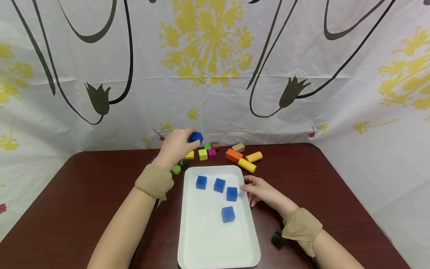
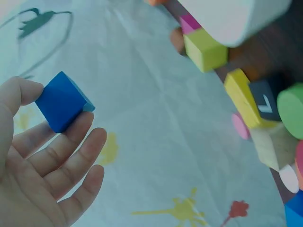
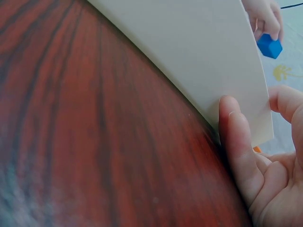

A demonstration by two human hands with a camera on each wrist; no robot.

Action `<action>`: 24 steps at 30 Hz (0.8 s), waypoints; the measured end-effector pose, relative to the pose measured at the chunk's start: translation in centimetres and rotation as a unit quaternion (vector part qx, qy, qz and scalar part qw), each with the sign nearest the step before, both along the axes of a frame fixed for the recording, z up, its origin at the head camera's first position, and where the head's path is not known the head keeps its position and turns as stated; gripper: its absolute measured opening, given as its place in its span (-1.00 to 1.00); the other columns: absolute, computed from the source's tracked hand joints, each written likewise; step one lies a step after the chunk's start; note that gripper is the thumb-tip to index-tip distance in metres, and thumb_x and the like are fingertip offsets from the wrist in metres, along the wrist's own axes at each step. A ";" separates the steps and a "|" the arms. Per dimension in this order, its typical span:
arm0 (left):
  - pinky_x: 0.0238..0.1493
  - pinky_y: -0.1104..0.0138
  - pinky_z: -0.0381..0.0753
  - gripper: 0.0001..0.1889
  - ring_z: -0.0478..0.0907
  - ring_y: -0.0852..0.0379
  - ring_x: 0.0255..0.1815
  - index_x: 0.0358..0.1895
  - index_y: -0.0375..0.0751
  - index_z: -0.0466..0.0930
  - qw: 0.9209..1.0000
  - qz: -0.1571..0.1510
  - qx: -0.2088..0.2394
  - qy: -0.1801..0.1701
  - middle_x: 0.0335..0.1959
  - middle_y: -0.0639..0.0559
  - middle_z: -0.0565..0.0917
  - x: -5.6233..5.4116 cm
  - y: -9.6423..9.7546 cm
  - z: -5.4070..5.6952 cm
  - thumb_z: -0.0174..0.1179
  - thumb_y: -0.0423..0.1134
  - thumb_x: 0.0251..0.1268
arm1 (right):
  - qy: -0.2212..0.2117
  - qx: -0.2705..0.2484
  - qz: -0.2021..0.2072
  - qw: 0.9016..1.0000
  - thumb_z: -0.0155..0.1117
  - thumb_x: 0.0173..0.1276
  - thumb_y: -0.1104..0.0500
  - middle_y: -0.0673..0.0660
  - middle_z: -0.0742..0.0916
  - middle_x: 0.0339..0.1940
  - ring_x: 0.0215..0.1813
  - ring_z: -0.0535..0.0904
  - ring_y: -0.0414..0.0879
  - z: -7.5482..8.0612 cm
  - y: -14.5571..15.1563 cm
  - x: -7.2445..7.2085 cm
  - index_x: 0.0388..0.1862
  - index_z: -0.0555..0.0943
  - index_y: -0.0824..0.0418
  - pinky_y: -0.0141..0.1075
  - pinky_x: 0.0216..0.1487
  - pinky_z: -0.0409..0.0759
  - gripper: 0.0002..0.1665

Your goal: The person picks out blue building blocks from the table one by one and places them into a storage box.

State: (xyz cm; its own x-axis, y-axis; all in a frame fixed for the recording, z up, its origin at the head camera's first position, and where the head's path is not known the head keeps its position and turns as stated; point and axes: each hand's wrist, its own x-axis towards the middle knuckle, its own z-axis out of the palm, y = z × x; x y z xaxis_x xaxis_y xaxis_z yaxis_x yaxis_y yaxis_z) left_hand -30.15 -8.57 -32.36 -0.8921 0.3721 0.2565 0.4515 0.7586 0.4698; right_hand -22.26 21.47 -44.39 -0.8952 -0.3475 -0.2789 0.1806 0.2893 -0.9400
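Observation:
My left hand [image 1: 175, 145] is raised past the far end of a white tray [image 1: 215, 243], pinching a blue cube [image 1: 196, 138] between thumb and fingertips. In the left wrist view, thumb and fingers press the cube [image 2: 60, 103] from opposite sides, with the other fingers half spread below. On the tray's right side, my right hand [image 1: 263, 192] holds the rim. The right wrist view shows its fingers [image 3: 234, 137] against the outer tray wall [image 3: 199, 56], with another digit over the edge. Inside the tray lie several blue cubes [image 1: 228, 214], mostly towards the far half.
Beyond the tray, along the table's back edge, lie loose blocks: a yellow cylinder [image 1: 247, 165], an orange block [image 1: 234, 155], a lime cube [image 1: 203, 154], a green round piece [image 1: 176, 169]. A patterned white cloth [image 1: 215, 123] hangs behind the dark red table [image 1: 100, 194].

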 end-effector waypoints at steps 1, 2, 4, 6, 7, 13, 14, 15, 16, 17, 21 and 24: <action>-0.18 0.14 0.63 -0.56 0.58 -0.01 -0.29 0.19 -0.23 0.54 1.000 -0.004 0.002 0.003 -0.06 -0.14 0.67 0.4 0.1 0.1 0.19 -0.10 0.31 | -0.002 0.000 -0.001 1.000 0.19 0.39 0.07 0.14 0.66 -0.49 -0.63 0.51 -0.12 0.0 0.0 0.0 0.41 0.15 0.47 -0.32 -0.55 0.60 -0.21; -0.22 0.16 0.63 -0.57 0.58 0.01 -0.33 0.17 -0.23 0.56 1.000 -0.008 0.003 0.007 -0.09 -0.13 0.67 0.7 0.2 0.1 0.20 -0.10 0.31 | -0.003 -0.001 -0.002 1.000 0.19 0.39 0.07 0.14 0.66 -0.49 -0.63 0.51 -0.13 0.0 0.0 0.0 0.41 0.15 0.47 -0.32 -0.55 0.60 -0.21; -0.29 0.20 0.61 -0.59 0.56 0.04 -0.39 0.14 -0.22 0.58 1.000 -0.014 0.003 0.015 -0.15 -0.09 0.68 1.4 0.5 0.3 0.22 -0.10 0.30 | -0.006 -0.001 -0.003 1.000 0.19 0.39 0.07 0.13 0.66 -0.49 -0.63 0.52 -0.13 0.0 0.0 0.0 0.42 0.15 0.47 -0.33 -0.55 0.60 -0.20; -0.29 0.22 0.61 -0.60 0.55 0.06 -0.39 0.12 -0.22 0.59 1.000 -0.018 0.002 0.021 -0.18 -0.07 0.69 2.0 0.7 0.3 0.23 -0.10 0.30 | -0.007 -0.001 -0.004 1.000 0.20 0.39 0.06 0.13 0.66 -0.49 -0.63 0.52 -0.13 0.0 0.0 0.0 0.41 0.15 0.46 -0.33 -0.55 0.60 -0.20; -0.26 0.21 0.63 -0.61 0.55 0.07 -0.37 0.11 -0.22 0.60 1.000 -0.020 0.001 0.023 -0.17 -0.06 0.69 2.2 0.9 0.3 0.24 -0.10 0.29 | -0.007 -0.002 -0.003 1.000 0.20 0.38 0.06 0.13 0.66 -0.49 -0.62 0.52 -0.13 0.0 0.0 0.0 0.41 0.15 0.46 -0.33 -0.55 0.60 -0.20; -0.30 0.25 0.61 -0.67 0.52 0.10 -0.41 0.04 -0.15 0.63 0.999 -0.036 -0.006 0.021 -0.26 0.02 0.67 3.5 1.5 0.0 0.25 -0.09 0.27 | 0.000 -0.002 0.001 1.000 0.18 0.39 0.07 0.13 0.67 -0.48 -0.62 0.52 -0.13 -0.2 0.0 -0.1 0.40 0.16 0.48 -0.32 -0.55 0.60 -0.21; -0.32 0.27 0.60 -0.67 0.51 0.11 -0.42 0.03 -0.14 0.63 0.999 -0.038 -0.007 0.022 -0.28 0.04 0.67 3.7 1.6 0.0 0.25 -0.09 0.26 | 0.000 0.000 0.000 1.000 0.19 0.38 0.07 0.13 0.67 -0.48 -0.63 0.52 -0.14 -0.2 0.0 -0.1 0.40 0.17 0.47 -0.33 -0.55 0.60 -0.22; -0.33 0.28 0.60 -0.67 0.50 0.12 -0.44 0.02 -0.14 0.63 0.999 -0.041 -0.007 0.021 -0.30 0.04 0.66 3.9 1.7 -0.1 0.25 -0.10 0.25 | -0.001 0.000 -0.002 1.000 0.19 0.38 0.07 0.13 0.67 -0.48 -0.63 0.52 -0.14 -0.2 0.0 -0.1 0.39 0.18 0.46 -0.33 -0.55 0.60 -0.23; -0.34 0.28 0.59 -0.68 0.49 0.13 -0.44 0.02 -0.13 0.64 0.999 -0.045 -0.007 0.021 -0.32 0.05 0.66 4.2 1.8 -0.1 0.24 -0.10 0.25 | -0.001 0.000 -0.001 1.000 0.20 0.37 0.06 0.13 0.67 -0.48 -0.63 0.52 -0.14 -0.2 0.0 -0.1 0.39 0.19 0.45 -0.33 -0.54 0.60 -0.22; -0.33 0.28 0.59 -0.68 0.49 0.13 -0.44 0.02 -0.13 0.64 0.999 -0.048 -0.007 0.021 -0.32 0.05 0.65 4.4 1.9 -0.1 0.24 -0.10 0.24 | -0.001 0.001 -0.001 1.000 0.20 0.37 0.05 0.13 0.67 -0.49 -0.63 0.52 -0.14 -0.2 0.0 -0.1 0.39 0.19 0.46 -0.33 -0.54 0.60 -0.22; -0.25 0.28 0.64 -0.64 0.54 0.14 -0.37 0.06 -0.14 0.64 0.998 -0.055 -0.008 0.017 -0.24 0.03 0.68 5.3 2.5 -0.2 0.26 -0.12 0.22 | 0.001 -0.003 0.002 1.000 0.21 0.36 0.03 0.12 0.67 -0.50 -0.63 0.52 -0.14 -0.1 0.0 -0.1 0.38 0.19 0.47 -0.32 -0.55 0.61 -0.20; -0.18 0.29 0.66 -0.59 0.57 0.16 -0.31 0.12 -0.13 0.63 0.998 -0.055 -0.018 0.011 -0.15 0.02 0.70 6.0 3.0 -0.4 0.28 -0.09 0.21 | 0.001 -0.006 0.001 1.000 0.20 0.37 0.05 0.12 0.66 -0.52 -0.64 0.51 -0.13 -0.1 0.1 0.0 0.38 0.19 0.47 -0.32 -0.55 0.60 -0.22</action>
